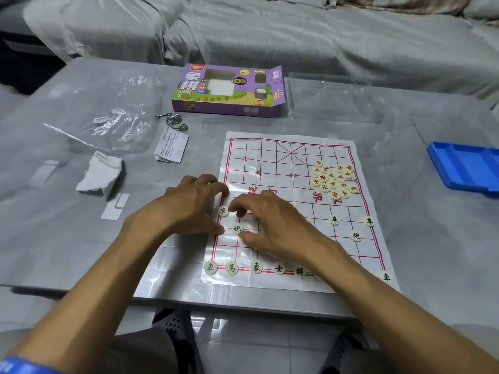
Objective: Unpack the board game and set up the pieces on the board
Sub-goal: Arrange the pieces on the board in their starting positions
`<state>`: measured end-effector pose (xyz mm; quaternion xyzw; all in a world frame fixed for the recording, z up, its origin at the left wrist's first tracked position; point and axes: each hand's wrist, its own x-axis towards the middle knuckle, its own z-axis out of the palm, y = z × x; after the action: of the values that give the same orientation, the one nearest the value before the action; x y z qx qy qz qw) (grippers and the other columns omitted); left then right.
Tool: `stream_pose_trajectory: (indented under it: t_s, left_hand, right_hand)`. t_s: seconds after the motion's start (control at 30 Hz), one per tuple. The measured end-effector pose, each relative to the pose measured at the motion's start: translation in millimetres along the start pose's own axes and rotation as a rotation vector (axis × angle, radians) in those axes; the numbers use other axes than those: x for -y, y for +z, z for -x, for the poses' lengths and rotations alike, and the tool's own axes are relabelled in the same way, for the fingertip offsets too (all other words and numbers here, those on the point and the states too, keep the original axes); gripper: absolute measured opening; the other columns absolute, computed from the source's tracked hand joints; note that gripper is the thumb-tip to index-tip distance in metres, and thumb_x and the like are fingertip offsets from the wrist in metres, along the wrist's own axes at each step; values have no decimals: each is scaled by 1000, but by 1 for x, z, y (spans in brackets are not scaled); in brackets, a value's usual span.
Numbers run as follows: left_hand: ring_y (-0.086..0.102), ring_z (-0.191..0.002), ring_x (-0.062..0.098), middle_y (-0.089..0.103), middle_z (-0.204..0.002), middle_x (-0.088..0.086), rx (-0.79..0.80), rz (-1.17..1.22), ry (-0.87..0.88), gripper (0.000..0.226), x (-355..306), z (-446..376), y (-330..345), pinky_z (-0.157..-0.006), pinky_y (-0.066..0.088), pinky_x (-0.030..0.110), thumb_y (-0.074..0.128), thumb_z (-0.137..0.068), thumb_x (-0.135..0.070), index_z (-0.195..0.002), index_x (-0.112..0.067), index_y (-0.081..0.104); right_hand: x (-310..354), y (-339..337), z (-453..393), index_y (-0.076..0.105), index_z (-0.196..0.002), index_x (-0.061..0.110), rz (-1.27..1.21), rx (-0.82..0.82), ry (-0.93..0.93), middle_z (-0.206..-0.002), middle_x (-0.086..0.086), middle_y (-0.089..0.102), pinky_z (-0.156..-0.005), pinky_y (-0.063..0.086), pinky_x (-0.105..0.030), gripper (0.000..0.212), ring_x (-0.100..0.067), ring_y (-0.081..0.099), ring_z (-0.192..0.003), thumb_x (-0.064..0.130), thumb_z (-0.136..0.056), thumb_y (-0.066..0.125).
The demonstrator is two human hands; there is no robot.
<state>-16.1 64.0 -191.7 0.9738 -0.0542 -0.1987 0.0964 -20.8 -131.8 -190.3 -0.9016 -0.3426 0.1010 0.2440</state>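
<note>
Operator: bare forearms, no sleeves in view.
Left hand (186, 203) and right hand (272, 225) without rings or gloves. Blue wristband (16, 364) with pale markings on left arm. Dark trousers (151, 349); dark perforated shoes (172, 323).

Grey table before a covered sofa

The sofa (270, 25), draped in pale grey cloth, runs along the table's (67, 211) far edge; glossy light floor tiles (256, 336) show below its near edge.
</note>
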Motion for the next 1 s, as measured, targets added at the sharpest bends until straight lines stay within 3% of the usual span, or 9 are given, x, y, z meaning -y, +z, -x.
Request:
stream_pose_trajectory:
  t_s: [0.17, 0.27, 0.37, 0.5, 0.7, 0.83, 1.0]
  left_hand:
    - [24, -139, 24, 22, -154, -9, 3, 7, 7, 86, 2, 1, 0, -107, 36, 49, 76, -71, -56, -142, -38, 32]
    - [23, -140, 24, 22, -155, -8, 2, 10, 8, 86, 1, 0, 0, -107, 36, 49, 76, -71, -55, -143, -38, 32]
    - [24, -140, 25, 22, -155, -8, 3, 7, 4, 87, 2, 0, 0, -107, 36, 49, 77, -70, -56, -142, -38, 32]
    - [25, -138, 24, 24, -153, -8, -5, 7, 7, 85, 2, 0, 0, -107, 37, 49, 77, -70, -55, -141, -38, 34]
    - [25, -138, 24, 24, -153, -8, 3, 7, 1, 85, 0, 1, -1, -107, 37, 49, 78, -70, -55, -141, -38, 34]
    - [25, -138, 24, 23, -154, -9, 2, 7, 6, 85, 1, 2, -1, -107, 37, 48, 77, -70, -55, -141, -38, 33]
    - [24, -139, 24, 23, -154, -8, -1, 10, 6, 85, 0, 2, -2, -107, 36, 50, 77, -71, -54, -142, -38, 33]
  right_hand:
    - [-32, -59, 21, 59, -115, 31, -11, -111, 155, -101, 20, 59, -65, 33, -12, 31, 10, 46, -76, 24, -87, 69]
    - [-58, -82, 33, 62, -103, 33, 66, -129, 288, -90, 19, 63, -63, 38, -19, 21, 4, 51, -71, 24, -85, 70]
    - [-70, -83, 38, 64, -103, 30, 107, -14, 368, -88, 17, 63, -63, 41, -20, 18, 1, 55, -74, 26, -86, 69]
    - [-64, -68, 39, 63, -107, 30, 126, 83, 353, -91, 15, 63, -70, 47, -24, 22, -5, 57, -84, 30, -86, 67]
    - [-43, -23, 27, 56, -94, 27, 228, -38, 253, -83, 12, 58, -65, 43, -30, 34, -11, 52, -79, 58, -82, 61]
    - [-42, -16, 22, 53, -88, 26, 245, -24, 247, -81, 8, 57, -65, 34, -29, 20, -15, 50, -78, 44, -86, 60]
    - [-55, -31, 26, 64, -102, 26, 158, 54, 296, -91, 9, 62, -71, 49, -31, 17, -12, 55, -87, 28, -85, 63]
